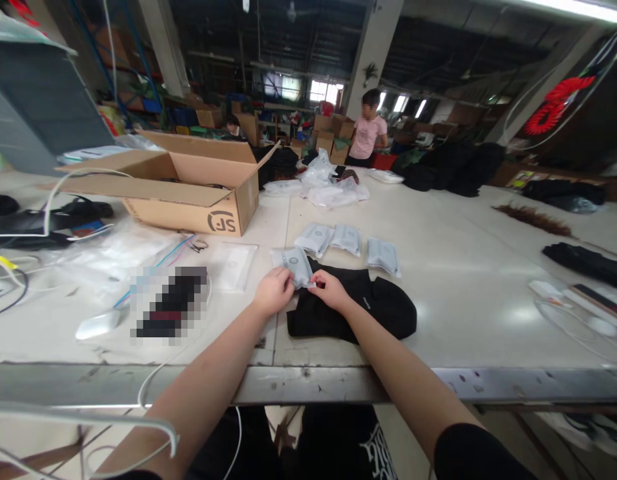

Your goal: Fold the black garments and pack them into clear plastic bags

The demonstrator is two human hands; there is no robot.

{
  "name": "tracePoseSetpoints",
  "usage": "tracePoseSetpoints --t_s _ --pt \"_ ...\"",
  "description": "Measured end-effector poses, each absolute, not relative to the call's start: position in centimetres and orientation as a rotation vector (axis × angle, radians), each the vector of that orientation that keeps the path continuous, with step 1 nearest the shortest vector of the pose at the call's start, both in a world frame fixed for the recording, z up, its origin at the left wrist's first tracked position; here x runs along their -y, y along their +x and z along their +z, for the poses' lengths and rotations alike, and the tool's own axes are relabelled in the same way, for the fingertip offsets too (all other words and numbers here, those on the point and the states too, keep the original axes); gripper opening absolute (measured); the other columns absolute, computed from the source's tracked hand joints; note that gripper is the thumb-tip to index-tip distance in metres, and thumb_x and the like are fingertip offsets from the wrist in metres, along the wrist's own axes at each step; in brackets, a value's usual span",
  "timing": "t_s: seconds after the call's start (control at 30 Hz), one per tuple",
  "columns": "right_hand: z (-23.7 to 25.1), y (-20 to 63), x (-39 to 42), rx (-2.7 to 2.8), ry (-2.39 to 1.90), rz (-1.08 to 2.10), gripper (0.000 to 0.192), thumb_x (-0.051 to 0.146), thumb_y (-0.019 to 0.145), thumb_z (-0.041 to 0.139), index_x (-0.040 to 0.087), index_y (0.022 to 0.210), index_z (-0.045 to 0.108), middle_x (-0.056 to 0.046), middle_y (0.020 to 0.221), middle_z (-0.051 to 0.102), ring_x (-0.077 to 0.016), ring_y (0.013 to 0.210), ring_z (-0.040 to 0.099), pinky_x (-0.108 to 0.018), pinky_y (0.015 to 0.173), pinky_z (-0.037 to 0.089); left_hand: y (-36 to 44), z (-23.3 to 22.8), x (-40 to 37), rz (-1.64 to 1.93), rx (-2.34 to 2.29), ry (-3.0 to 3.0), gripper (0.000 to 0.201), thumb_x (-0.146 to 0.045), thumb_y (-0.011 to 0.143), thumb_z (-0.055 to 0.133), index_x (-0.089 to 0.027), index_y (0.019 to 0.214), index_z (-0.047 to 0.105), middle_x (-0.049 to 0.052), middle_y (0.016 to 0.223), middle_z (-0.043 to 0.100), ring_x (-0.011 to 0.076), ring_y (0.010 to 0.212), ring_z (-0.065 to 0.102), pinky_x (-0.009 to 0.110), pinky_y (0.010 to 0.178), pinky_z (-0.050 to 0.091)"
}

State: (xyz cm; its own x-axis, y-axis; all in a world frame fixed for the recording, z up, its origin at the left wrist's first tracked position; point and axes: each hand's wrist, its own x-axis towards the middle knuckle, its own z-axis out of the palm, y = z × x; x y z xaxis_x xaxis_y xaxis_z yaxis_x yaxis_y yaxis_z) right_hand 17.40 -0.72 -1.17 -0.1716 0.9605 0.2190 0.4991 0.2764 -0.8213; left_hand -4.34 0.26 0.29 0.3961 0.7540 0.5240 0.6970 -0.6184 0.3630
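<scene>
Your forearms reach out over the metal edge of the desk (308, 383), closest to you. Your left hand (274, 291) and right hand (329, 291) meet over a small grey packet (295, 265), the fingers of both pinched on its near edge. The packet lies partly on a folded black garment (355, 308) just ahead of you. Three more grey packets (345, 241) sit in a row behind it. To the left stands an open cardboard box (188, 183), with a clear plastic bag (233, 265) flat beside it. Far across the desk a person in a pink shirt (367, 133) stands.
</scene>
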Motion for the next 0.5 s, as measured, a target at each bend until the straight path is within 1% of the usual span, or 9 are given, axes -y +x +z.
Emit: tracePoseSetpoints --t_s 0.13,0.23,0.33,0.4,0.43,0.5 --pt "-1.0 17.3 0.6 1.796 -1.354 0.782 0.020 0.037 0.075 0.068 0.022 0.086 0.059 0.004 0.075 0.063 -0.0147 0.069 0.055 -0.028 0.072 0.045 -4.5 0.3 -0.1 1.053 -1.326 2.503 0.015 -0.017 0.088 0.048 -0.021 0.090 0.062 0.006 0.087 0.063 0.0215 0.091 0.060 0.033 0.084 0.048" --pt "-0.8 17.1 0.7 1.764 -1.325 0.819 0.021 0.035 0.073 0.070 0.021 0.084 0.059 0.004 0.074 0.062 -0.0149 0.069 0.056 -0.029 0.073 0.046 -4.0 1.0 0.9 0.998 -1.309 2.574 0.017 -0.020 0.091 0.046 -0.020 0.092 0.063 0.008 0.090 0.062 0.0225 0.094 0.059 0.035 0.087 0.047" --pt "-0.8 16.5 1.0 1.722 -1.226 0.927 0.023 0.036 0.073 0.070 0.021 0.086 0.058 0.002 0.079 0.065 -0.0161 0.074 0.060 -0.031 0.075 0.048 -3.0 1.8 2.5 0.879 -1.309 2.690 0.021 -0.032 0.090 0.054 -0.022 0.103 0.066 0.010 0.103 0.061 0.0268 0.103 0.055 0.041 0.091 0.044" --pt "-0.8 16.1 1.2 1.710 -1.172 0.977 0.023 0.036 0.075 0.070 0.020 0.087 0.058 0.000 0.083 0.067 -0.0174 0.079 0.063 -0.033 0.078 0.050 -2.3 2.0 3.4 0.797 -1.365 2.737 0.029 -0.037 0.085 0.062 -0.024 0.111 0.065 0.012 0.118 0.058 0.0314 0.114 0.051 0.046 0.094 0.041" --pt "-0.9 15.9 1.3 1.709 -1.158 0.984 0.023 0.036 0.076 0.069 0.020 0.087 0.058 -0.001 0.084 0.068 -0.0178 0.081 0.064 -0.033 0.080 0.051 -2.0 2.0 3.7 0.766 -1.401 2.747 0.032 -0.036 0.083 0.065 -0.025 0.113 0.065 0.012 0.123 0.057 0.0329 0.118 0.048 0.047 0.096 0.040" --pt "-1.0 15.6 1.5 1.711 -1.143 0.969 0.020 0.034 0.077 0.067 0.020 0.087 0.058 -0.002 0.087 0.069 -0.0180 0.085 0.066 -0.034 0.083 0.051 -1.6 1.8 4.0 0.743 -1.466 2.743 0.033 -0.030 0.083 0.066 -0.024 0.115 0.063 0.012 0.128 0.056 0.0332 0.121 0.046 0.047 0.096 0.039"
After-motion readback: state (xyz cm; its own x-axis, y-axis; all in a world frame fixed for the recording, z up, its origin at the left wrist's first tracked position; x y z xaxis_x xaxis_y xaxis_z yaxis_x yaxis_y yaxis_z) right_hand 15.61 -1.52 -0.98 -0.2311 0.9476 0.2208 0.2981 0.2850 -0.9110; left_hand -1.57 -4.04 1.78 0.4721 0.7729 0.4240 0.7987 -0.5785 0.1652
